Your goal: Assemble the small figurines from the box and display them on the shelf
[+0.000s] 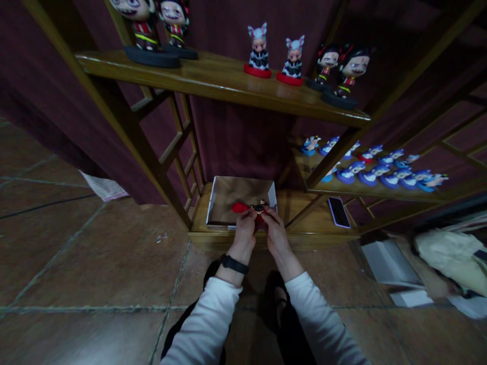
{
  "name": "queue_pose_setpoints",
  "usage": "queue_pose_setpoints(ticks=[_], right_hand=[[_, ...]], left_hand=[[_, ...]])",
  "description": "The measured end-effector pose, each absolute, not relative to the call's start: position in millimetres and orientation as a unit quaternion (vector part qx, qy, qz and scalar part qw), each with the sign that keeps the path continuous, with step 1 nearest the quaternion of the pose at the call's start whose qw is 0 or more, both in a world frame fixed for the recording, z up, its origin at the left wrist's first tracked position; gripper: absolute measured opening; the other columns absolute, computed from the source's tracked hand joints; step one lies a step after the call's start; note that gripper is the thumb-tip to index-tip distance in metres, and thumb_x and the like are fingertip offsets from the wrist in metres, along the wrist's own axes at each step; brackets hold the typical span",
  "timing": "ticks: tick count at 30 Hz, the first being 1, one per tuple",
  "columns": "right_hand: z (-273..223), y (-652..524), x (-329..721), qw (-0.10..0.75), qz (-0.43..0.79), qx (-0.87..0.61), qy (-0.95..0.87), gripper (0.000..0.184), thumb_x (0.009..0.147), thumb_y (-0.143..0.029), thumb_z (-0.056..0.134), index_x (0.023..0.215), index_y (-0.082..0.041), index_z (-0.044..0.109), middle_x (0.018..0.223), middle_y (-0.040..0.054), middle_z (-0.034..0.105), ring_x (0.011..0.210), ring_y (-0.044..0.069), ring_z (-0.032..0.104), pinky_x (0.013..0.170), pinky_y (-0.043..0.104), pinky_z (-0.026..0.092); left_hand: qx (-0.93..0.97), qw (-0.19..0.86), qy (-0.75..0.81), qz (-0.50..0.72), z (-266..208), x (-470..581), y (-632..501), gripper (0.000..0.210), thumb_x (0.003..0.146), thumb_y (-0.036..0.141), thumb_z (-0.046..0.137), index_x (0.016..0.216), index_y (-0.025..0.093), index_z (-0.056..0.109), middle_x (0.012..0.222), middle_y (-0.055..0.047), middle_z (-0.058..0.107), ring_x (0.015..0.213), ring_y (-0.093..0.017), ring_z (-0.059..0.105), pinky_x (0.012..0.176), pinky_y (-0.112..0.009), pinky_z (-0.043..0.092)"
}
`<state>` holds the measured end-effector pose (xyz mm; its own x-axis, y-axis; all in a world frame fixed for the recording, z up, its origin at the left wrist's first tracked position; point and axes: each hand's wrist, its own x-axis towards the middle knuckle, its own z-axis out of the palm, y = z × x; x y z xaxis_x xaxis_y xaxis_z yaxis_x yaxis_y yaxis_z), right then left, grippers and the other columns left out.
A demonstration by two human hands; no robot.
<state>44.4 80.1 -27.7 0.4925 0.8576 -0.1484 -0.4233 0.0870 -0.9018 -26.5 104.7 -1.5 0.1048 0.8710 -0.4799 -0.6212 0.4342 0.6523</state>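
Over the front edge of an open cardboard box, both hands are closed around a small figurine with a dark head and red parts. My left hand, with a black band on its wrist, grips it from the left. From the right, my right hand holds the same figurine. Fingers hide much of its body. Just left of it shows a red rounded piece, inside the box's outline; whether it belongs to the figurine I cannot tell.
On the upper shelf stand several figurines on red or dark bases. Blue and purple figurines crowd the right shelf. A phone lies on the bottom board. Grey boxes sit on the floor at right.
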Motion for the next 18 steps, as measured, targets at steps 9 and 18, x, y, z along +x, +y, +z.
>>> queue_pose_setpoints(ticks=[9, 18], right_hand=[[-21.9, 83.2, 49.3, 0.7, 0.482, -0.482, -0.212, 0.026, 0.061, -0.026, 0.073, 0.085, -0.021, 0.068, 0.095, 0.0017, 0.07, 0.09, 0.019, 0.061, 0.078, 0.031, 0.048], [-25.4, 83.0, 46.5, 0.7, 0.486, -0.468, -0.235, 0.031, 0.061, -0.026, 0.074, 0.091, -0.021, 0.068, 0.094, 0.0014, 0.07, 0.089, 0.018, 0.062, 0.081, 0.032, 0.048]], left_hand=[[0.187, 0.717, 0.406, 0.536, -4.6, -27.1, 106.8, 0.015, 0.054, 0.016, 0.074, 0.064, 0.012, 0.063, 0.062, -0.001, 0.063, 0.058, -0.011, 0.057, 0.061, -0.025, 0.047], [0.201, 0.682, 0.421, 0.563, -4.2, -27.1, 105.0, 0.017, 0.054, 0.019, 0.075, 0.065, 0.012, 0.064, 0.065, -0.002, 0.064, 0.065, -0.013, 0.059, 0.064, -0.024, 0.046]])
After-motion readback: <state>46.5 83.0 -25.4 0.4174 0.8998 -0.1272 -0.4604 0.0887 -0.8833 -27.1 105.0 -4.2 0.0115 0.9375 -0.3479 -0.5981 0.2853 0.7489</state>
